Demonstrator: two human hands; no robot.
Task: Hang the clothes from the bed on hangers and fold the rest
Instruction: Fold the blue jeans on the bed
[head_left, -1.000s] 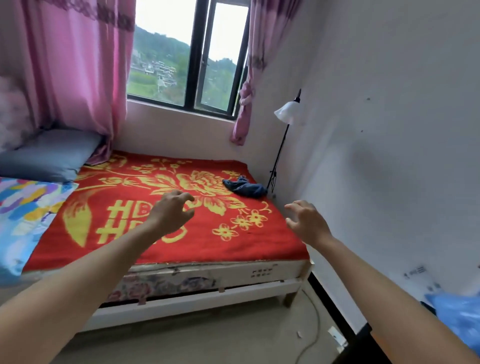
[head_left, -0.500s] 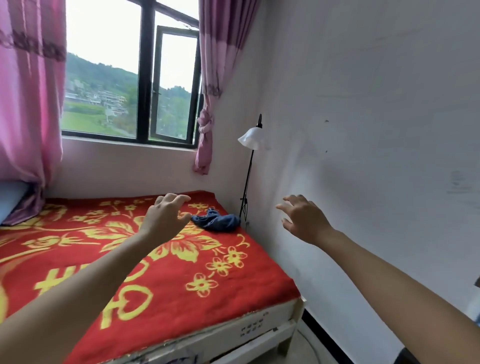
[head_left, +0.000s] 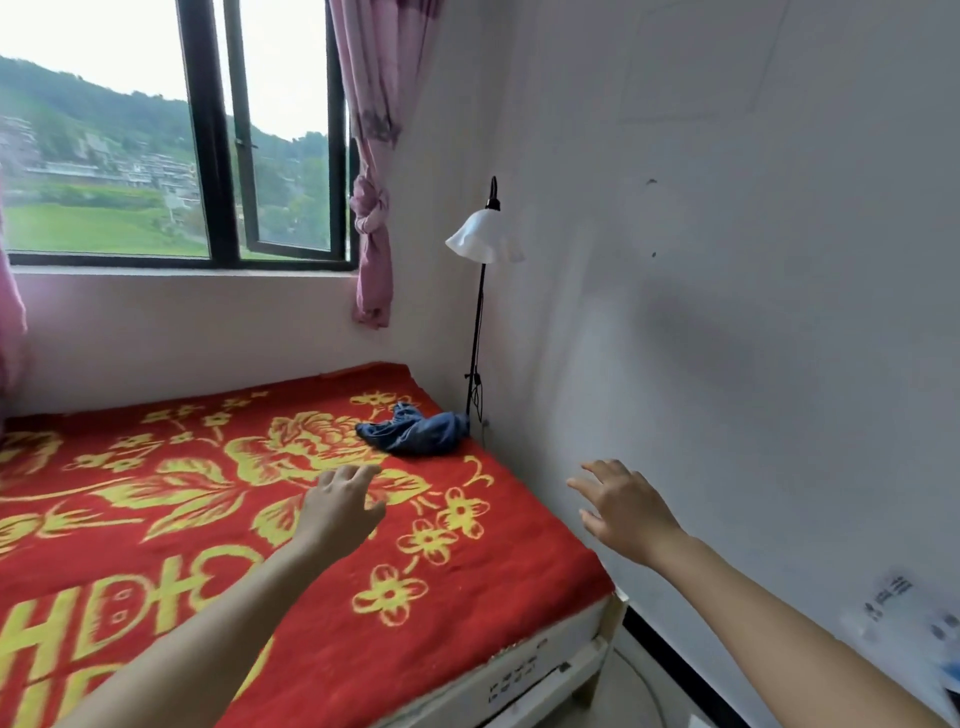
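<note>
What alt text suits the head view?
A left hand and right hand reach, open and empty, toward a crumpled blue garment on a red flowered blanket. A white lamp stands in the corner beside it.

Bedroom corner, as seen from the foot of the bed.

- Bed frame (head_left: 545, 670): pale, set into the corner under the window.
- Blanket (head_left: 156, 519): red with yellow flowers and lettering, spread flat over the bed.
- Blue garment (head_left: 415, 434): crumpled on the blanket near the far right corner, close to the wall.
- Left hand (head_left: 340, 506): raised over the blanket, fingers loosely extended, holding nothing, short of the garment.
- Right hand (head_left: 626, 506): past the bed's right edge, fingers spread, holding nothing.
- Floor lamp (head_left: 483, 236): black stem, white shade, standing in the corner.
- Pink curtain (head_left: 371, 208): knotted.
- Window (head_left: 208, 156): black frame, one pane ajar.
- Wall (head_left: 753, 312): white, marked.
</note>
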